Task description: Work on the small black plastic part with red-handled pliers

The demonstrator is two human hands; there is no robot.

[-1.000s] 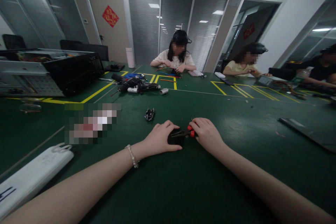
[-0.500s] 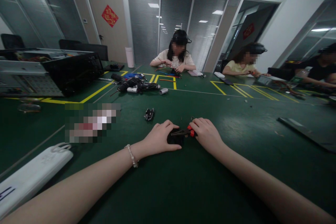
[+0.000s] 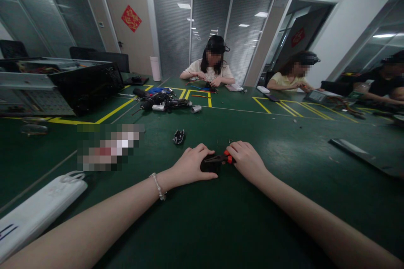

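Note:
Near the middle of the green table (image 3: 195,227), my left hand (image 3: 187,164) curls its thumb and fingers round a dark flat piece (image 3: 209,167) whose kind I cannot make out. Red-handled pliers (image 3: 221,158) are gripped in my right hand (image 3: 248,159), fingers wrapped over the handles. Their dark long-nosed jaws point left and lie over the dark piece; whether the tips clamp anything is too small to tell. A small black-and-silver part (image 3: 179,136) sits apart, beyond my left hand.
To the left lie a white pouch-like case (image 3: 44,210) and an open computer case (image 3: 63,88). Farther back is a pile of dark tools and cables (image 3: 160,101). A dark flat panel (image 3: 362,155) rests at right. Co-workers (image 3: 211,65) sit across the table.
Both hands and the pliers stay nearly in place over the dark piece. The whole view has shifted very slightly. The flat panel at right shows a brighter reflection.

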